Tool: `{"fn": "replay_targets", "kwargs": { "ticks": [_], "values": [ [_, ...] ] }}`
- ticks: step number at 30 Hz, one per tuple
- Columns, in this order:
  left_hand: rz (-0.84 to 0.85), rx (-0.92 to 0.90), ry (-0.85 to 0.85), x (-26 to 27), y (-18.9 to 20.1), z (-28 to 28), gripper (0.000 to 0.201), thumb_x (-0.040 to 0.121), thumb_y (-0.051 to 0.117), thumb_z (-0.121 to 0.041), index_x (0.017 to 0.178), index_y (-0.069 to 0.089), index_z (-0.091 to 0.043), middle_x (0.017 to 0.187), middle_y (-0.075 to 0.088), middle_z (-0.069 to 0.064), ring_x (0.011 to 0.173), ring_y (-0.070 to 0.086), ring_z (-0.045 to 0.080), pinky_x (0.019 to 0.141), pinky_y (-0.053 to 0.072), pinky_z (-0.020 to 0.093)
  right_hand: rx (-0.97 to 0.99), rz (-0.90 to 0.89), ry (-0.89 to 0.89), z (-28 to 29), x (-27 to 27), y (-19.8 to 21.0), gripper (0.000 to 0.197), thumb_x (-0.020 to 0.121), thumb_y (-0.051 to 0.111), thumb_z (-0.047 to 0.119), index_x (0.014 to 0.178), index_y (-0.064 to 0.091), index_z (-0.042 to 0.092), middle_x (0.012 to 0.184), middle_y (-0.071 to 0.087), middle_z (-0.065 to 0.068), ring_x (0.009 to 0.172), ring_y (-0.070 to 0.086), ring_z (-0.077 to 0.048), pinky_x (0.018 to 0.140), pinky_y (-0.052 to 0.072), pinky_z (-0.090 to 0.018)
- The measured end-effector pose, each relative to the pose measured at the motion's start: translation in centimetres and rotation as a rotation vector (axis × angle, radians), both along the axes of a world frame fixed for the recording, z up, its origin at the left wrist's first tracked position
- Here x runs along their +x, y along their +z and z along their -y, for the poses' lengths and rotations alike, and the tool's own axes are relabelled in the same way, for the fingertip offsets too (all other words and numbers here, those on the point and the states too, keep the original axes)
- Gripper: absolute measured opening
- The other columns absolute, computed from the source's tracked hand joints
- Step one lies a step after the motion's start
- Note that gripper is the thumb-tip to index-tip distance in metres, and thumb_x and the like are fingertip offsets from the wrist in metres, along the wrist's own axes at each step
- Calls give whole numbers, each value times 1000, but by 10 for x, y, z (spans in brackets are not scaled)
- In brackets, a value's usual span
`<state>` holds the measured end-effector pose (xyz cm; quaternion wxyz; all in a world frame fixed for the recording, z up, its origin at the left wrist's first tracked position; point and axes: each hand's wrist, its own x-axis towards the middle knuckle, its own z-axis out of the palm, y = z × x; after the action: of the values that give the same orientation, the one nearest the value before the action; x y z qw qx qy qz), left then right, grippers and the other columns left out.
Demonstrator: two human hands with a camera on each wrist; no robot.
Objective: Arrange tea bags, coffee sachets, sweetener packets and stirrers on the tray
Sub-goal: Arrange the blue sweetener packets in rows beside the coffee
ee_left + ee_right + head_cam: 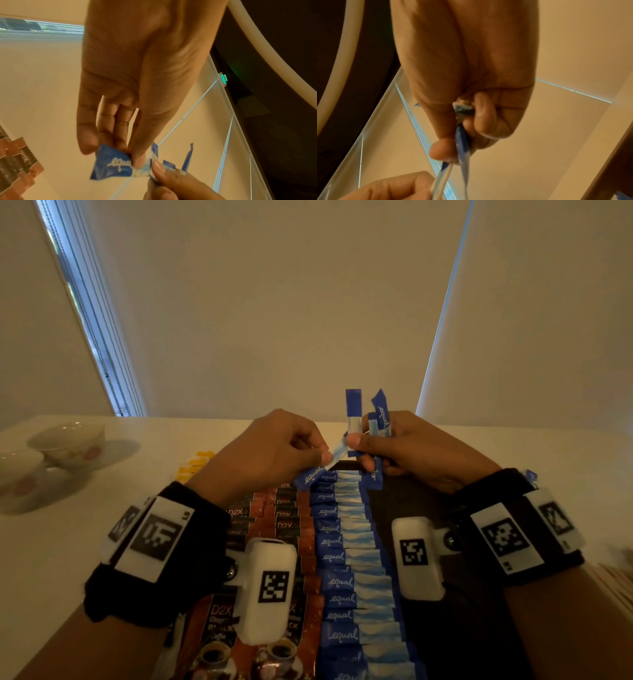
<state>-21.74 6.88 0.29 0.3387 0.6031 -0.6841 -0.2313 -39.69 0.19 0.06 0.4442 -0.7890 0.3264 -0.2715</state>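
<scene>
A dark tray (428,508) holds rows of brown D2X coffee sachets (284,525) and a long overlapping row of blue Equal sweetener packets (342,542). Above the row's far end, my left hand (325,455) pinches one sweetener packet (310,475) between thumb and fingers. Its pale end lies under my right thumb. My right hand (359,441) grips a small bunch of packets (380,412) that stand upright. The left wrist view shows the pinched packet (111,165) at my left hand (133,158). In the right wrist view, my right hand (453,152) clamps the packets (462,142) edge-on.
Two floral cups (68,443) on saucers stand at the table's far left. Yellow packets (195,465) lie beside the tray, partly hidden by my left hand. Pale wooden stirrers (616,587) show at the right edge. The tray's right half is bare.
</scene>
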Motion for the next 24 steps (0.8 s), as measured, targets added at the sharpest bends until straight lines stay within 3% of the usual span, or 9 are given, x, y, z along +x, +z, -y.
{"fn": "replay_targets", "kwargs": {
  "ticks": [4,8,10,13,16,19,24],
  "values": [
    [41,1,37,5,5,0,7,83,69,-20,76,68,-21,77,70,-2,71,64,11,59,49,18,-44,-43,-171,5,-12,9,21,92,55,28,88,61,8,54,59,7,45,50,2,43,37,-8],
    [11,52,20,7,8,-4,5,76,75,-18,77,70,-16,75,72,-1,70,68,11,56,52,18,-48,-98,-162,6,-28,17,22,92,55,30,83,61,11,53,57,7,44,47,2,44,36,-9],
    [130,105,-54,1,8,-1,4,77,74,-20,78,72,-17,77,72,-3,71,66,7,59,51,18,-41,-100,-165,5,-32,18,21,92,55,30,82,62,14,53,57,6,45,47,1,45,37,-9],
    [373,156,-161,-15,5,5,3,80,73,-21,79,72,-18,74,68,-10,64,58,-2,60,45,12,-31,-102,-168,5,-31,19,24,93,53,31,96,65,10,56,57,5,48,49,-1,48,37,-11],
    [433,256,-289,-26,2,11,5,81,72,-19,83,72,-14,69,65,-10,57,55,-7,61,46,11,-38,-131,-156,2,-27,20,26,93,52,32,101,65,11,58,58,4,51,49,-2,50,37,-13],
    [499,248,-301,-33,5,19,7,82,71,-19,85,72,-13,66,59,-18,57,54,-10,61,42,8,-54,-160,-143,0,-24,20,29,93,53,33,100,63,6,58,58,4,47,48,0,48,37,-12],
    [603,312,-365,-51,-1,28,18,82,71,-22,94,73,-9,88,69,-2,67,54,1,65,42,12,-45,-244,-95,3,-30,20,23,95,50,30,97,64,12,56,58,6,45,48,1,45,37,-11]
  ]
}}
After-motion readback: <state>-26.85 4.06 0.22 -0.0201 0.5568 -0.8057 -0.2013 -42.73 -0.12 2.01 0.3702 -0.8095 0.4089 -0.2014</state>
